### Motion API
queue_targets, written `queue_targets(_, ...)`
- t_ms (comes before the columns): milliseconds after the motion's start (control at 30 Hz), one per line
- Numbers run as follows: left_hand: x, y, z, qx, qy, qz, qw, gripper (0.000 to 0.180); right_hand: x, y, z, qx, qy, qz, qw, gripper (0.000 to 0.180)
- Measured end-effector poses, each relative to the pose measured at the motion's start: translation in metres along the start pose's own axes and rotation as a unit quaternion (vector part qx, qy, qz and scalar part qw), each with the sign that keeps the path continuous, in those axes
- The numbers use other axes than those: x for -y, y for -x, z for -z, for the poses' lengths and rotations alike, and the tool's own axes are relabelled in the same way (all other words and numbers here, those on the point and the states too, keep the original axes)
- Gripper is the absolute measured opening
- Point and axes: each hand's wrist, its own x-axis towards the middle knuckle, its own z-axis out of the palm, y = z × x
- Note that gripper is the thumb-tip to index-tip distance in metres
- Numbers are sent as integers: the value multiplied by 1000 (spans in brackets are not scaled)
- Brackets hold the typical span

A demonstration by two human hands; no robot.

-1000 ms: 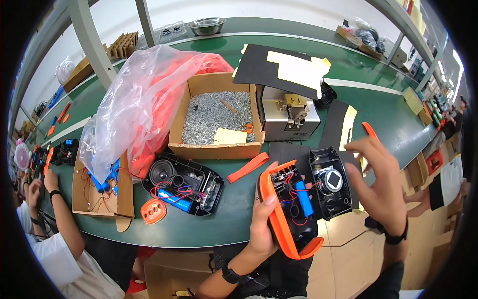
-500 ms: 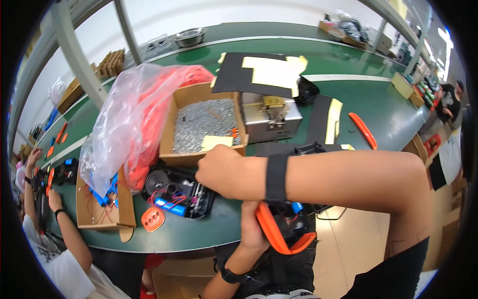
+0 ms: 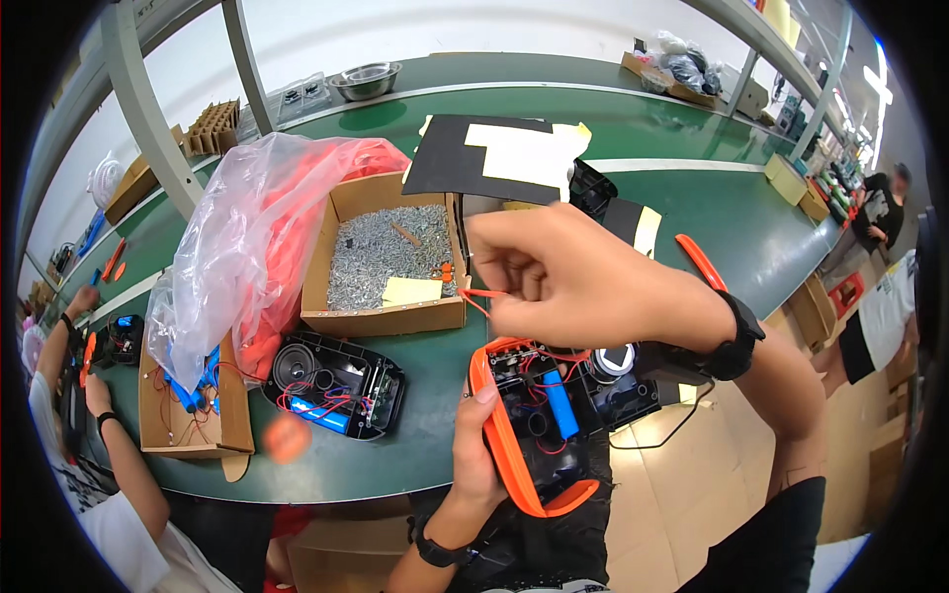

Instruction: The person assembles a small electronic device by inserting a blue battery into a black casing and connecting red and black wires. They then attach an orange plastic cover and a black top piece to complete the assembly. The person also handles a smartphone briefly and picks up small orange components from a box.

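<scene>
Landmark: the screw carton (image 3: 386,321), an open cardboard box of small silver screws, with a cream paper slip lying on them.

Co-worker's hand (image 3: 98,395): far left of the screw carton, at the bench edge.

Small cardboard box (image 3: 240,425): left of the screw carton and nearer the person; blue parts and thin red wires inside.

Clear plastic bag (image 3: 232,212): just left of the screw carton; red contents.

Orange piece (image 3: 287,437): nearer than the screw carton, to its left; blurred.

Black speaker housing (image 3: 381,400): open, just in front of the screw carton; blue cylinder and wires within.

Black board (image 3: 445,158): beyond the screw carton, to its right; cream paper on top.

Left hand (image 3: 477,450): in front and right of the screw carton, closed around the left side of the orange-rimmed housing (image 3: 519,455), which is open, tilted and wired.

Right hand (image 3: 583,282): just right of the screw carton, fingers curled, pinching a thin orange strip (image 3: 479,294), mostly hidden.

Black housing half (image 3: 628,400): right of the screw carton and nearer, partly under the right forearm.

Curved orange part (image 3: 700,259): well right of the screw carton.
</scene>
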Motion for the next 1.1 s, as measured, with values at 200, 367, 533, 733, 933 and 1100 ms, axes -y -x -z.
queue_targets(200, -14, -2, -4, 19, -40, -9, 999, 67, -39, 24, -1, 13, -185, -93, 978, 21)
queue_targets(367, -11, -3, 7, 41, -90, 4, 995, 69, -51, 23, -2, -5, -194, -117, 974, 19)
queue_targets(533, -12, -1, 9, 37, -50, 2, 998, 65, -30, 19, 2, 22, -120, -65, 990, 14)
queue_targets(733, -12, 0, 7, 29, -64, 3, 998, 66, -39, 22, 4, -39, -41, -46, 997, 16)
queue_targets(933, -13, 1, 4, 21, -70, 3, 997, 68, -63, 45, 6, -100, 36, -86, 991, 14)
queue_targets(1100, -13, 2, 2, 13, -80, -6, 997, 67, -78, 74, 9, -83, 123, -78, 986, 22)
